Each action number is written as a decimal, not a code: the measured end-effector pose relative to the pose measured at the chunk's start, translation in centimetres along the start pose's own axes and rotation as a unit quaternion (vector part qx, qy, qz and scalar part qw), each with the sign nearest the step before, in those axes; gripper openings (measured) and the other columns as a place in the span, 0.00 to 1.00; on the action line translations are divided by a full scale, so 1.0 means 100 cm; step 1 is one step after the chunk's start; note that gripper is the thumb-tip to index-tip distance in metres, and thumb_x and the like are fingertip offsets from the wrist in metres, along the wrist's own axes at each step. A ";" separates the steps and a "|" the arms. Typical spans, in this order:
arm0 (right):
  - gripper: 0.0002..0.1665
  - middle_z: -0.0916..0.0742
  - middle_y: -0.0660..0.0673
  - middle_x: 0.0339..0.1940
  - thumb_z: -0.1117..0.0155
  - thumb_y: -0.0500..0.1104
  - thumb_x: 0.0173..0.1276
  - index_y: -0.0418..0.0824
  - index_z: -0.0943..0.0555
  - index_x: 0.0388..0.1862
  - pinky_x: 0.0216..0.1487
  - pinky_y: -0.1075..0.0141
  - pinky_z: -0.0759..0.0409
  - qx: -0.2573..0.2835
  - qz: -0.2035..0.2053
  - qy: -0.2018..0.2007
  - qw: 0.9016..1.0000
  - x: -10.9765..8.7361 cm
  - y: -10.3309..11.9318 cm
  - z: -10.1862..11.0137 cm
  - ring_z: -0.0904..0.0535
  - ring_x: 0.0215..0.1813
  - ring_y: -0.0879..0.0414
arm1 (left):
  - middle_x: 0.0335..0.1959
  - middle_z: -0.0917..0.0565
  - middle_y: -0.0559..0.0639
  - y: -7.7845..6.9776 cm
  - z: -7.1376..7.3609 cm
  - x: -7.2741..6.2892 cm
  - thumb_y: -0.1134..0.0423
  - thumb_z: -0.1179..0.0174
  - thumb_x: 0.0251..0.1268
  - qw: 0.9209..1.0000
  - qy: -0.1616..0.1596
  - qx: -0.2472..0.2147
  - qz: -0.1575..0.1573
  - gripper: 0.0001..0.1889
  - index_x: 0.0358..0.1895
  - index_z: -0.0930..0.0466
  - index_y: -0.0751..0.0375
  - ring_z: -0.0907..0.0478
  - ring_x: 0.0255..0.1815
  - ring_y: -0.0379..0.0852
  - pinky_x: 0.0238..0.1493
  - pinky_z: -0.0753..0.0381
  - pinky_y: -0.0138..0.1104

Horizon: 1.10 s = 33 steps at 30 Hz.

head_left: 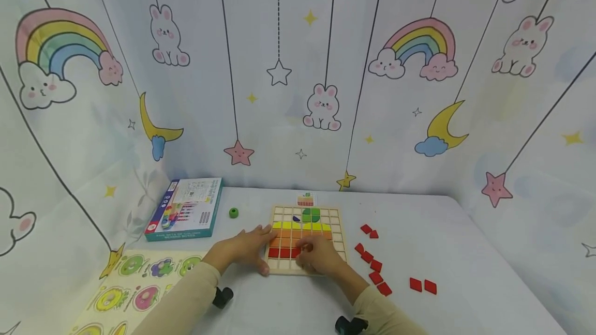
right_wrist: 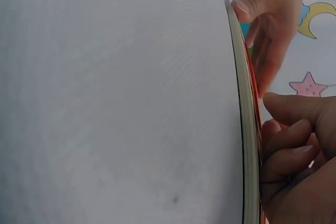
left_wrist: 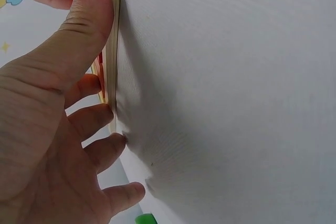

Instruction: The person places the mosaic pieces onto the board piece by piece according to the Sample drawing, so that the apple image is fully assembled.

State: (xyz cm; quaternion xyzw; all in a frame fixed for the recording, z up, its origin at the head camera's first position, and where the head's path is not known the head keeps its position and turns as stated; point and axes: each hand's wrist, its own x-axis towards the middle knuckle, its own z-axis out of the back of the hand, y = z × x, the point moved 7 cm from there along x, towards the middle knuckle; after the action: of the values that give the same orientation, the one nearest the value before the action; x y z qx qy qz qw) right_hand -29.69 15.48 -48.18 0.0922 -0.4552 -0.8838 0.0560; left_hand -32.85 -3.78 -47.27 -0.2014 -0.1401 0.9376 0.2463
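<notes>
A wooden grid board (head_left: 307, 273) lies on the white table with rows of red (head_left: 281, 253), orange (head_left: 288, 239) and yellow tiles (head_left: 291, 225). Farther up the grid are green pieces (head_left: 311, 215) and a small blue piece (head_left: 296, 218). At the board's left side my left hand (head_left: 247, 248) spreads its fingers, the thumb by the near corner; its fingertips (left_wrist: 100, 116) lie along the edge in the left wrist view. My right hand (head_left: 318, 255) bends over the right end of the red row, fingers curled (right_wrist: 286, 166). Whether it pinches a tile I cannot tell.
Loose red tiles (head_left: 367, 257) lie scattered right of the board, two farther out (head_left: 422, 286). A small picture card (head_left: 306, 199) touches the board's far edge. To the left are a green bead (head_left: 234, 213), a boxed set (head_left: 186, 211) and a yellow fruit sheet (head_left: 135, 291).
</notes>
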 end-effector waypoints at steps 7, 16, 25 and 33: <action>0.20 0.18 0.45 0.42 0.30 0.42 0.68 0.40 0.17 0.59 0.35 0.65 0.24 0.089 -0.029 -0.025 0.995 -0.009 -0.008 0.036 0.25 0.41 0.51 | 0.82 0.42 0.46 0.002 -0.001 0.001 0.41 0.21 0.44 1.000 -0.002 -0.004 0.004 0.55 0.80 0.38 0.40 0.50 0.84 0.57 0.75 0.46 0.67; 0.29 0.19 0.50 0.32 0.35 0.42 0.74 0.33 0.28 0.70 0.22 0.72 0.37 0.274 -0.129 -0.169 0.938 -0.003 -0.088 0.150 0.33 0.25 0.61 | 0.83 0.42 0.46 0.003 -0.002 0.001 0.42 0.20 0.44 1.000 -0.006 -0.009 -0.004 0.55 0.80 0.38 0.41 0.51 0.84 0.55 0.77 0.48 0.65; 0.21 0.15 0.37 0.46 0.31 0.41 0.70 0.31 0.19 0.57 0.40 0.59 0.23 0.092 -0.184 -0.222 0.953 -0.009 -0.127 0.159 0.23 0.46 0.45 | 0.82 0.41 0.49 0.002 -0.009 -0.003 0.42 0.20 0.43 1.000 0.001 -0.016 -0.007 0.55 0.79 0.38 0.44 0.50 0.83 0.56 0.76 0.48 0.66; 0.12 0.16 0.37 0.40 0.32 0.37 0.67 0.32 0.20 0.46 0.36 0.62 0.21 0.003 -0.154 -0.221 0.963 -0.004 -0.109 0.158 0.22 0.42 0.45 | 0.82 0.41 0.48 0.002 -0.004 0.003 0.41 0.20 0.44 1.000 -0.004 -0.006 -0.008 0.55 0.79 0.38 0.43 0.50 0.84 0.55 0.77 0.47 0.64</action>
State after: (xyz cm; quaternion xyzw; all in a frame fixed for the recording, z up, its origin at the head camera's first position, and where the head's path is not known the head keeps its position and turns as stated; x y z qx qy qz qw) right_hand -32.82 34.43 -47.96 -0.0364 -0.4392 -0.8788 -0.1831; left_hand -32.95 -3.76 -47.82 -0.1985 -0.1485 0.9354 0.2521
